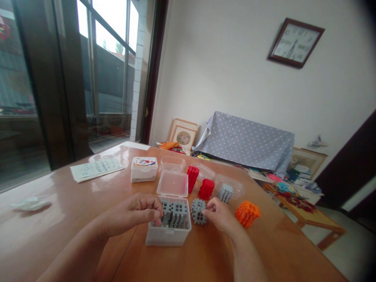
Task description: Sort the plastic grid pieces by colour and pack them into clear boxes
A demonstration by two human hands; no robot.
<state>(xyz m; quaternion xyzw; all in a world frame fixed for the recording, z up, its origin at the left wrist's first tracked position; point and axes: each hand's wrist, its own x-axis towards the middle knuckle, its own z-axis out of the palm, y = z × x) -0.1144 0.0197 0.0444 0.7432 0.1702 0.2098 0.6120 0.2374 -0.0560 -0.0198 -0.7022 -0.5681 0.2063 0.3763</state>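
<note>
A clear plastic box (167, 237) with its lid (172, 183) swung back stands in front of me. Grey interlocking building pieces (176, 214) with square cut-outs stand in rows inside it. My left hand (138, 210) is bent over the box's left rim, thumb and fingers closed at the edge of the pieces; what lies between the fingertips is hidden. Just right of the box, a stack of grey building pieces (199, 211) rests on the table. My right hand (221, 216) pinches at that stack's right side with thumb and forefinger.
Red stacks (192, 178) (206, 189), another grey stack (225, 192) and an orange stack (247, 214) stand on the wooden table (129, 250). Behind are a closed labelled box (143, 170) and clear empty containers (172, 163). Written sheets (96, 169) and a crumpled wrapper (31, 204) lie left.
</note>
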